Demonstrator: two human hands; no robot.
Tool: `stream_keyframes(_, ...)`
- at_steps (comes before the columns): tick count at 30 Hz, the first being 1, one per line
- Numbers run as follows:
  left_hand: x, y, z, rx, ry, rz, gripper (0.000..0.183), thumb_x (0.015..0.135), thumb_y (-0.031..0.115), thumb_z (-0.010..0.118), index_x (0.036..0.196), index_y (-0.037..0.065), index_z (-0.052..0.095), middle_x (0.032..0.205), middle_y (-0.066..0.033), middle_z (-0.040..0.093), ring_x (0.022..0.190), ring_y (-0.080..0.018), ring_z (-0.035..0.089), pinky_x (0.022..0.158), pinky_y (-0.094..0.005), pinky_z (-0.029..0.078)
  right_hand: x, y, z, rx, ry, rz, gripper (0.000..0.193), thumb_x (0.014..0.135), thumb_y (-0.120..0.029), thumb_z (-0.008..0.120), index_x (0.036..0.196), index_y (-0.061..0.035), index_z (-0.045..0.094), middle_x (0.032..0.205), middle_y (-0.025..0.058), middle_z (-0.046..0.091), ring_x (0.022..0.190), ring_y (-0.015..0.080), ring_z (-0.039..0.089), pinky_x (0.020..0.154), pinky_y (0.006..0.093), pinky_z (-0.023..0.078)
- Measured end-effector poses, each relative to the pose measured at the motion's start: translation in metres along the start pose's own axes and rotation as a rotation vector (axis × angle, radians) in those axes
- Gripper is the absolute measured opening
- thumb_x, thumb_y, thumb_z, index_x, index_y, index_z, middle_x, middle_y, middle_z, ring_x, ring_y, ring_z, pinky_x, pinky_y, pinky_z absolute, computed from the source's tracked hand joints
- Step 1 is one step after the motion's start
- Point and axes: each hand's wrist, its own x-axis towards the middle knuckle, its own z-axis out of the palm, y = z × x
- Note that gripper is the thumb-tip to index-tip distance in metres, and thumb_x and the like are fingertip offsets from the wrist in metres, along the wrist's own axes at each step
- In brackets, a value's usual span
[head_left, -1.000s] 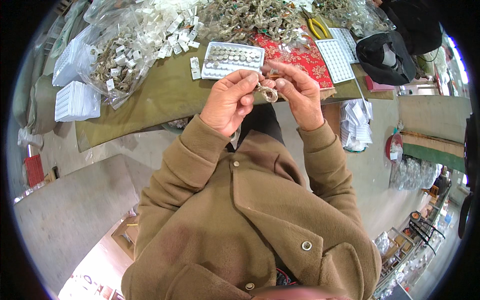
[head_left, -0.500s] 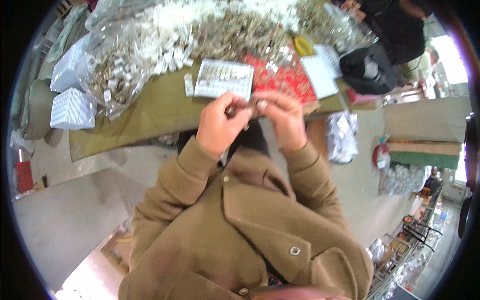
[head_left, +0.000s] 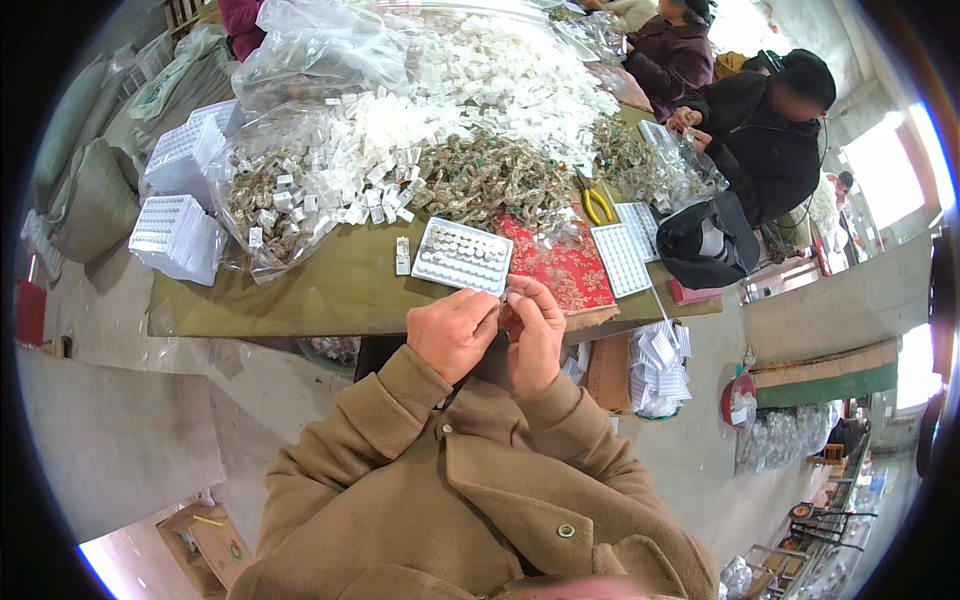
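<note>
My left hand (head_left: 452, 333) and my right hand (head_left: 535, 335) are pressed together over the table's near edge, fingers pinched on a small metal piece (head_left: 506, 312) that is mostly hidden between them. Just beyond my fingers lies a white compartment tray (head_left: 462, 256) filled with small parts. A red patterned cloth (head_left: 560, 270) lies to its right. Behind them spreads a pile of bronze-coloured metal pieces (head_left: 490, 180) and a heap of small clear plastic boxes (head_left: 380, 130).
The olive-green table (head_left: 320, 295) also carries an empty white tray (head_left: 622, 260), yellow-handled pliers (head_left: 596, 206) and plastic bags of parts (head_left: 270, 190). Stacked white trays (head_left: 172, 232) sit at the left. Two other people in dark jackets (head_left: 760, 130) work at the far right.
The view has tilted up, showing more of the table. My hands have moved closer together and stay pinched on the small piece near the tray.
</note>
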Motion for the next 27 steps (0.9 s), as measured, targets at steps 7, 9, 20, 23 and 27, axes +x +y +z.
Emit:
stream_keyframes(7,-0.006,-0.015,0.009,-0.602,-0.161,-0.541,0.011,0.087,0.016,0.067,0.084,0.006,0.063,0.070,-0.0015,0.062,0.060,-0.0105,0.056,0.051,-0.0269,0.042,0.003,0.001,-0.001,-0.160,-0.112,-0.003,0.017,0.090,0.001,0.054,0.107,-0.0012,0.056,0.088,-0.0015,0.057,0.074,0.0054,0.053,0.065,0.0215,0.045)
stream_keyframes(9,-0.007,-0.021,0.010,-0.914,-0.162,-0.675,0.016,0.088,0.019,0.066,0.082,0.005,0.063,0.068,0.0012,0.060,0.058,-0.0060,0.050,0.050,-0.0248,0.038,0.004,-0.003,-0.002,-0.275,-0.191,-0.009,0.018,0.090,0.001,0.055,0.107,-0.0011,0.056,0.089,-0.0010,0.057,0.075,0.0053,0.054,0.066,0.0215,0.045)
stream_keyframes(20,-0.011,-0.026,0.013,-1.049,-0.194,-0.834,0.019,0.090,0.021,0.063,0.083,0.003,0.065,0.064,0.0035,0.055,0.055,-0.0035,0.046,0.046,-0.0218,0.034,0.004,-0.005,-0.001,-0.203,-0.180,0.044,0.014,0.089,-0.002,0.054,0.103,-0.0026,0.056,0.088,-0.0004,0.057,0.074,0.0054,0.051,0.065,0.0209,0.043)
stream_keyframes(23,-0.011,-0.020,0.014,-0.702,-0.135,-0.601,0.019,0.089,0.022,0.064,0.087,0.003,0.065,0.068,-0.0023,0.061,0.058,-0.0096,0.055,0.051,-0.0267,0.042,0.005,-0.001,-0.001,-0.244,-0.093,0.022,0.016,0.090,-0.002,0.051,0.105,-0.0038,0.055,0.088,-0.0010,0.055,0.074,0.0053,0.049,0.064,0.0212,0.043)
stream_keyframes(27,-0.012,-0.008,0.010,-0.321,-0.133,-0.321,0.012,0.084,0.014,0.068,0.086,0.003,0.065,0.072,-0.0070,0.064,0.060,-0.0145,0.059,0.055,-0.0287,0.047,0.006,0.000,-0.001,-0.124,-0.022,0.077,0.021,0.090,-0.002,0.049,0.111,-0.0053,0.052,0.087,-0.0014,0.053,0.073,0.0051,0.048,0.062,0.0213,0.042)
